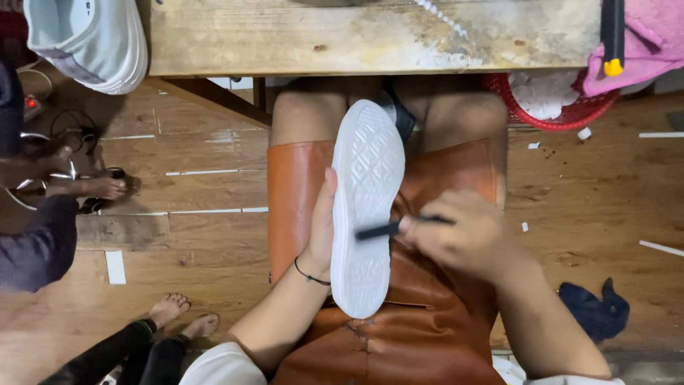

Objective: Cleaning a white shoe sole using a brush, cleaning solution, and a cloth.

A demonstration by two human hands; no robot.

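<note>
Wooden floorboards run under us, and a brown leather apron [399, 314] covers our lap. At the centre of the frame we hold a white shoe [365, 207], sole up, its long axis running from the lower middle toward the counter [370, 36] at the top. Our left hand [322, 228] clasps its left edge, grip closed around the side. Our right hand [467, 239] sits just right of the sole, grip pinched on a thin dark tool [388, 228] whose tip lies across the sole's middle. Further out we see another white shoe [92, 39] at upper left, a red basket [570, 114] at upper right, and other people's bare feet [182, 317] at lower left.
</note>
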